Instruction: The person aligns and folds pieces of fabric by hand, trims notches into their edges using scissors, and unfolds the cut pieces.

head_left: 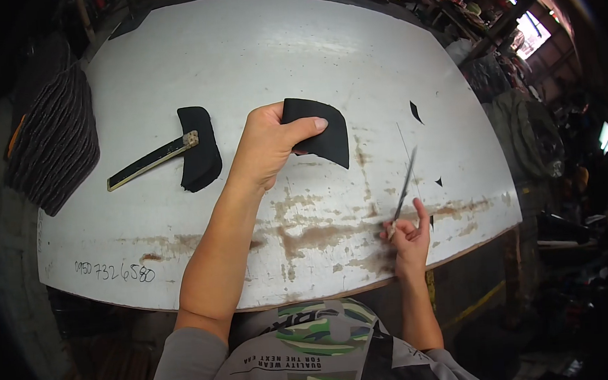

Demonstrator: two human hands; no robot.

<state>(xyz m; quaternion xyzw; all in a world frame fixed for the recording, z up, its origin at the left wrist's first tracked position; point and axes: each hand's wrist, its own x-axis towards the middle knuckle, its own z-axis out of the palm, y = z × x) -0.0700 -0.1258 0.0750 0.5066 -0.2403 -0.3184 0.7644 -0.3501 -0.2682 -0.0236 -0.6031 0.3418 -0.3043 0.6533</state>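
My left hand [268, 142] grips a thin, curved black sheet piece [325, 134] above the table, thumb on its face and the other fingers mostly hidden behind. On the right, my right hand [409, 243] is closed around the handle of what looks like a pair of scissors [406, 182], its long blades pointing away from me. The index finger sticks out, and the tool is slightly blurred. Left of my left hand lies a small stack of black pieces [200, 149]. A flat black bar with pale edges [150, 162] rests with one end on that stack.
The white table [253, 47] has brown stains and handwritten digits near its front edge. Black scraps [416, 112] lie to the right, one a small triangle [439, 182]. A tall pile of dark, layered pieces [53, 135] stands at the left edge. Bundled material [523, 135] sits beyond the right edge.
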